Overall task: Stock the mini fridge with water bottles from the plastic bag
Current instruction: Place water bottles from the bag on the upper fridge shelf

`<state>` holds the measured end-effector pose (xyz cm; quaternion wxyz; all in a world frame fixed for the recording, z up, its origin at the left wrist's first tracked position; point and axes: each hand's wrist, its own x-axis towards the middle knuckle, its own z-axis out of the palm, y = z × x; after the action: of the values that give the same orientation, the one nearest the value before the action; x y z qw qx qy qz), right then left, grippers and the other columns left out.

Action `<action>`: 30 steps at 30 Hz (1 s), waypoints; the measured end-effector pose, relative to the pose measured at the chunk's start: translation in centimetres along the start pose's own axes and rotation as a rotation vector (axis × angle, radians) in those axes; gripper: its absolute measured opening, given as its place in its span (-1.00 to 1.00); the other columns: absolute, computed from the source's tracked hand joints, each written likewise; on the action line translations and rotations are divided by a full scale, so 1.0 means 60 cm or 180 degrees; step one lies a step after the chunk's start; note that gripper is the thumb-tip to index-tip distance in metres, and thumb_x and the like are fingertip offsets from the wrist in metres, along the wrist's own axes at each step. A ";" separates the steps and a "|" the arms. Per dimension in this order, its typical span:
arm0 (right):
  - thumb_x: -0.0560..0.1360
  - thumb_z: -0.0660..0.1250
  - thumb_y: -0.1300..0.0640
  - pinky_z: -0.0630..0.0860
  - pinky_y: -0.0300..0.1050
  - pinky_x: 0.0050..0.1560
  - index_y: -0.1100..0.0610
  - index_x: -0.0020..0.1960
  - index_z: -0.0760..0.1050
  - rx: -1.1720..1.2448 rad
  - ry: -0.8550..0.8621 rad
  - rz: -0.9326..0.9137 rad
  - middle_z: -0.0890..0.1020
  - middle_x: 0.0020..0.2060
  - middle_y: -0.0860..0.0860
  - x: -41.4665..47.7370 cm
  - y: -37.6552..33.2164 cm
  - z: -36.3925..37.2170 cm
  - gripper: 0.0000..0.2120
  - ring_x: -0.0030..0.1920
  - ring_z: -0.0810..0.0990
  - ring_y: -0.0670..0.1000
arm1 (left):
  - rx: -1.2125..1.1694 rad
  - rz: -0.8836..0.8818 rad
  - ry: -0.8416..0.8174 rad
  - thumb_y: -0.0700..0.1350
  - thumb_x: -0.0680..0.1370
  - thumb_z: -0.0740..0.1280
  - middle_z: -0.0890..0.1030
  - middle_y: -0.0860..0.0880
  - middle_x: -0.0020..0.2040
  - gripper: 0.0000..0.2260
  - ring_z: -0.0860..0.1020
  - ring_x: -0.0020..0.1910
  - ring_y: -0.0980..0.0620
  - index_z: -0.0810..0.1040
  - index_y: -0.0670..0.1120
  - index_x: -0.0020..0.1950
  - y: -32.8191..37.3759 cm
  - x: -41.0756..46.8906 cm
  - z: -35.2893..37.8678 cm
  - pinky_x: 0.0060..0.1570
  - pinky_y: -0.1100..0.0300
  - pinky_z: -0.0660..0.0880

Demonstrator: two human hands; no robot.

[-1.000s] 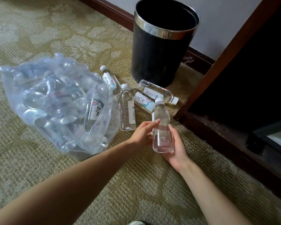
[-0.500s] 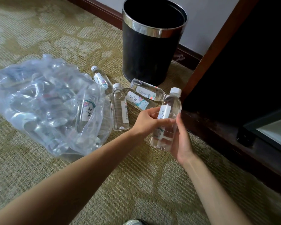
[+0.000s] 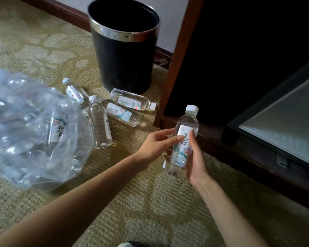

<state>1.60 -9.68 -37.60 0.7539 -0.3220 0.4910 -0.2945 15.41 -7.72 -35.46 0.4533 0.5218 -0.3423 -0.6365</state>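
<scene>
A clear water bottle [image 3: 183, 139] with a white cap and a printed label is held above the carpet, tilted slightly right. My right hand [image 3: 197, 161] grips its lower half from the right. My left hand [image 3: 156, 146] touches its label with the fingertips from the left. The clear plastic bag [image 3: 30, 129] full of bottles lies on the carpet at the left. Several loose bottles [image 3: 100, 122] lie between the bag and the bin. The mini fridge's open door [image 3: 282, 122] shows at the right, inside a dark wooden cabinet [image 3: 178, 56].
A black waste bin [image 3: 123, 49] with a silver rim stands against the wall behind the loose bottles. The cabinet's wooden base [image 3: 257, 168] runs along the right. Patterned carpet [image 3: 150, 211] covers the floor in front.
The bottle has been lifted off the carpet and carried right and up toward the cabinet. Its label has turned to face me. Both hands moved with it.
</scene>
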 end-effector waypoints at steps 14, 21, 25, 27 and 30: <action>0.19 0.37 -0.40 0.63 0.06 -0.09 0.04 0.12 0.60 -0.0103 0.0581 -0.0739 0.67 -0.03 0.21 -0.088 -0.100 -0.144 -0.32 -0.07 0.68 0.17 | 0.0726 0.0120 -0.1255 -0.20 0.46 0.44 0.69 -0.07 0.00 -0.70 0.65 -0.06 0.05 0.58 -0.14 0.19 0.088 0.046 0.169 -0.16 0.29 0.54; 0.22 0.32 -0.50 0.45 0.34 0.21 -0.05 0.20 0.50 -0.0647 0.0720 -0.1507 0.59 0.11 0.22 -0.129 -0.180 -0.205 -0.28 0.15 0.56 0.29 | 0.1112 0.0917 -0.1011 -0.25 0.34 0.53 0.68 -0.02 0.03 -0.58 0.62 0.08 0.04 0.58 -0.08 0.18 0.128 0.059 0.261 0.11 0.09 0.55; 0.26 0.29 -0.50 0.40 0.39 0.23 -0.09 0.21 0.51 -0.0715 0.0771 -0.1980 0.62 0.10 0.14 -0.151 -0.220 -0.237 -0.32 0.15 0.55 0.27 | 0.1269 0.1423 -0.0970 -0.23 0.32 0.55 0.67 0.12 -0.02 -0.58 0.61 0.00 0.26 0.58 -0.04 0.14 0.156 0.067 0.311 -0.02 0.38 0.53; 0.31 0.31 -0.44 0.37 0.39 0.24 -0.09 0.23 0.50 -0.0667 0.0828 -0.2280 0.62 0.16 0.07 -0.160 -0.242 -0.245 -0.37 0.20 0.54 0.23 | 0.1220 0.1507 -0.1051 -0.25 0.34 0.53 0.67 0.04 0.06 -0.49 0.61 0.10 0.10 0.53 -0.09 0.26 0.173 0.074 0.335 0.12 0.10 0.56; 0.28 0.36 -0.42 0.45 0.28 0.21 -0.10 0.20 0.52 -0.0427 0.0971 -0.2552 0.63 0.14 0.06 -0.169 -0.278 -0.250 -0.40 0.19 0.58 0.16 | 0.1133 0.1600 -0.1111 -0.31 0.36 0.51 0.66 -0.05 0.08 -0.43 0.62 0.10 0.01 0.47 -0.13 0.34 0.204 0.085 0.373 0.14 0.04 0.55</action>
<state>-17.99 -15.24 -23.74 0.4762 -0.4883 0.4509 -0.5758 -3.95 -17.63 -21.20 0.4324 0.3754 -0.6379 -0.5150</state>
